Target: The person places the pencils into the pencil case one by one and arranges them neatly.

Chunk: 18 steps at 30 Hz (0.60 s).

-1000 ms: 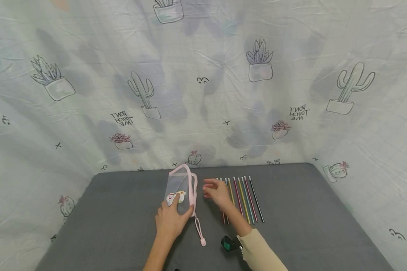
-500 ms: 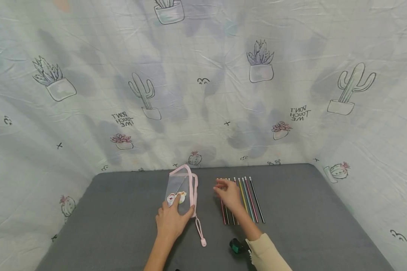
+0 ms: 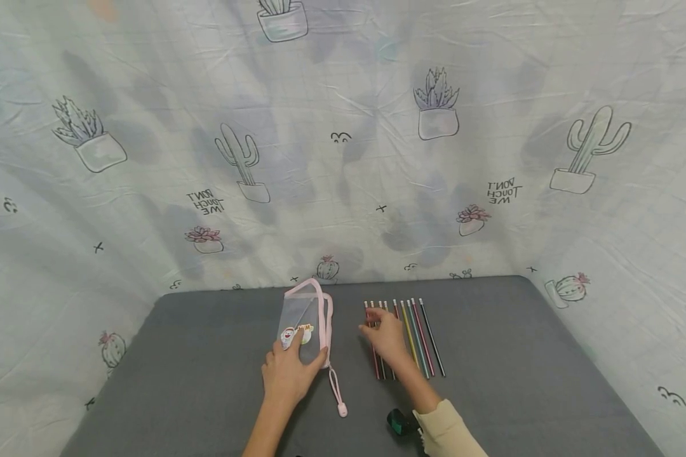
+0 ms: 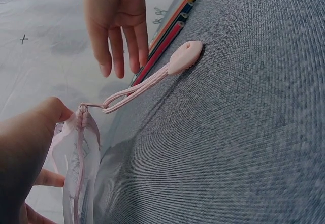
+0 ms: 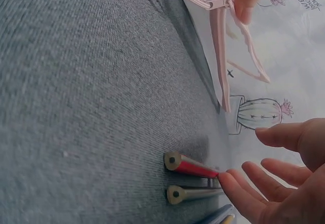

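Observation:
A see-through pencil case (image 3: pixel 297 311) with pink zip edging and cartoon stickers lies on the grey table, its mouth gaping toward the pencils. My left hand (image 3: pixel 288 374) holds it, thumb at the zip corner and fingers spread over the upper side. From that corner a pink zip pull (image 4: pixel 185 57) on a looped cord trails over the cloth. My right hand (image 3: pixel 387 333) is above the left end of a row of pencils (image 3: pixel 429 339), thumb apart from the fingers and nothing between them. In the right wrist view a fingertip comes right at the red pencil (image 5: pixel 190 164).
Several coloured pencils lie side by side, white ends toward the back; the right hand and forearm cover parts of them. A patterned curtain (image 3: pixel 343 209) hangs right behind the table (image 3: pixel 509 355). A small black-green device (image 3: pixel 398 421) shows under my right wrist.
My right hand has moved right, from the gap beside the pencil case to over the leftmost pencils, then slightly nearer to me. The left hand and the pencil case have stayed put.

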Motion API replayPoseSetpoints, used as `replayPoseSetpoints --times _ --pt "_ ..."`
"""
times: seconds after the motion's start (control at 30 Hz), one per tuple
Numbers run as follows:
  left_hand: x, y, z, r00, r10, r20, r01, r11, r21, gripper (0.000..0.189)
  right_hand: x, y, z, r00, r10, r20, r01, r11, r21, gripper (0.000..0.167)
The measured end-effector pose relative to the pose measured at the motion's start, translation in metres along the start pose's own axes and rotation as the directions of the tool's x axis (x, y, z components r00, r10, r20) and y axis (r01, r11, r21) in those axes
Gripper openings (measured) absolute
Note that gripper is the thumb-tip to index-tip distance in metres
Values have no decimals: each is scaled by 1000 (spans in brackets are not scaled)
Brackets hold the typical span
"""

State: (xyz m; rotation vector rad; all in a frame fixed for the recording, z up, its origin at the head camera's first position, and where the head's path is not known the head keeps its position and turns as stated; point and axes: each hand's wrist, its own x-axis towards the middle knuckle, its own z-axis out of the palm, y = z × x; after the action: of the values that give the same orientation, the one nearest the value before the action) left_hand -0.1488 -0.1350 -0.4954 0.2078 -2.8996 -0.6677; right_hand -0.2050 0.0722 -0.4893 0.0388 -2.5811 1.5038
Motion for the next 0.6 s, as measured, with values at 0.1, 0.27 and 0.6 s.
replayPoseSetpoints --times 0.1,0.27,0.6 --pt "0 0 0 1000 1 0 -1 1000 4 79 0 0 1 1000 6 -7 -6 1000 -12 40" --pt "0 0 1 1000 1 5 -1 1000 16 80 -1 0 4 1000 -24 -17 23 999 -37 40" --pt "1 -2 2 1000 8 1 -8 1000 11 79 3 2 13 998 -36 44 42 989 -140 45"
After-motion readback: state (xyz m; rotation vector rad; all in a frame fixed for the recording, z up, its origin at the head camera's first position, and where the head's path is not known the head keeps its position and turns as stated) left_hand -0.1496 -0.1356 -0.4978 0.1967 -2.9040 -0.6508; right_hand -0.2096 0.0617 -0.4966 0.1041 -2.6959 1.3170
